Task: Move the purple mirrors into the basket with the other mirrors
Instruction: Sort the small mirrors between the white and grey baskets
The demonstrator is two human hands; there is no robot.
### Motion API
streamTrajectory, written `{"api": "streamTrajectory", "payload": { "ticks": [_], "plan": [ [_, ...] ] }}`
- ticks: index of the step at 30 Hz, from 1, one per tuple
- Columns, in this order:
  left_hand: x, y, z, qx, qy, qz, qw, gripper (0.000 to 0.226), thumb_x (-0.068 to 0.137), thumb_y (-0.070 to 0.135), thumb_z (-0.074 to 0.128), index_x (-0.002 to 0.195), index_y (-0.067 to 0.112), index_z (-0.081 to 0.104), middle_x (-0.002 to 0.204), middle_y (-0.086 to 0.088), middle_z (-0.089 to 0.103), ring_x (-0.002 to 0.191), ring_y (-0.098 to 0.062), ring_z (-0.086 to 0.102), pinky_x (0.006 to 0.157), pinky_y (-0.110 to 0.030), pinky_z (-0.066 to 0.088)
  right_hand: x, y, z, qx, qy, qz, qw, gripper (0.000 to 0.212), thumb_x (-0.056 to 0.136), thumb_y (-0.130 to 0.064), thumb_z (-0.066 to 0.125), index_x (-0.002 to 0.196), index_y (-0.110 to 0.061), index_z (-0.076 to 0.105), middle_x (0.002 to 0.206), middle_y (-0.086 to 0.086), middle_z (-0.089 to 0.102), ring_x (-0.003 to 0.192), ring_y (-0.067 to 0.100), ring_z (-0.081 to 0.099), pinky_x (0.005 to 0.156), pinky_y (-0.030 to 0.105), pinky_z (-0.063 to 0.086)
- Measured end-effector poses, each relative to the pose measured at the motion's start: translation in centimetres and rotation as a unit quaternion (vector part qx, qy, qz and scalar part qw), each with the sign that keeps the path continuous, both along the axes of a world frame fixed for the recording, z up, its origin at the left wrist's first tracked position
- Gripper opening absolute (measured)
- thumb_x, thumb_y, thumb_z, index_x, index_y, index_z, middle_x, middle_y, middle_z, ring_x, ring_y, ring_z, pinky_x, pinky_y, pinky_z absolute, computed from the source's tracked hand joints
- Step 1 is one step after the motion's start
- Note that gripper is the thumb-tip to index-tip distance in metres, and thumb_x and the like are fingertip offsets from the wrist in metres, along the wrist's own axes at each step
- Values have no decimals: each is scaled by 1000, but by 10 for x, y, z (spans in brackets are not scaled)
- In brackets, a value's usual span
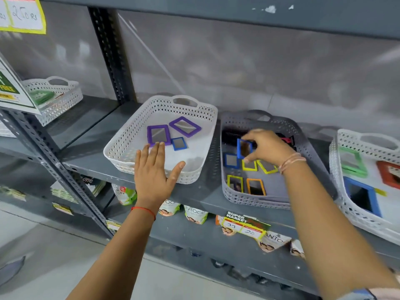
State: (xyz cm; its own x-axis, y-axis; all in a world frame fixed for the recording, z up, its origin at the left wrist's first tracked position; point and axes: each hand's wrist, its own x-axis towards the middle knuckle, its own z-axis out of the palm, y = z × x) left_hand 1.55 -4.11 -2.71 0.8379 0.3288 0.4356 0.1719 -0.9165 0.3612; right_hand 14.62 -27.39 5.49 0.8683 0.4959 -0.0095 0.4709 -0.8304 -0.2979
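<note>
From the head view, what matters for me is how the two purple mirrors sit against my left hand. That hand is flat and spread, palm down, holding nothing, hovering over the near rim of the white basket. The nearer purple mirror lies at twelve o'clock from it, just beyond my fingertips; whether they touch its near edge I cannot tell. Its long axis runs roughly twelve to six. The second purple mirror lies farther in, at about one o'clock, long axis turned toward ten to four. A small blue mirror lies flat between them, at the near right.

My right hand is over the grey basket, which sits at three o'clock of the white one, the two just beside each other on the shelf. Its thumb and fingers pinch a blue-framed mirror, held tilted up on edge above the yellow, blue and orange ones lying there.

So the left hand is clearly nearer both purple mirrors. I judge neither has been moved yet, and the carry will run rightward, toward three o'clock.
</note>
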Motion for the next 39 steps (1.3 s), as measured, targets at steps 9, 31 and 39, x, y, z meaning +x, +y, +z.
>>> {"api": "streamTrajectory", "payload": {
  "ticks": [9,31,39],
  "plan": [
    [-1,0,-2,-6,-10,-5,1000,97,81,74,6,136,0,37,141,-22,41,135,-37,25,113,-47,9,-14,-76,-36,-139,132,-70,979,38,70,1,78,105,-5,68,106,10,70,102,26,63,76,23,45],
    [0,9,1,-15,-11,10,1000,96,82,72,6,133,-1,40,138,-23,43,135,-36,27,113,-42,6,23,59,7,6,93,144,985,74,82,-15,69,146,-13,31,156,4,27,143,17,25,116,22,15],
    [6,11,-7,-5,-57,20,998,84,88,64,16,127,-4,49,131,-22,52,130,-39,35,110,-46,17,62,172,-45,-191,64,234,951,70,91,-30,56,147,-6,22,157,10,22,143,27,27,117,36,26]
  ]
}}
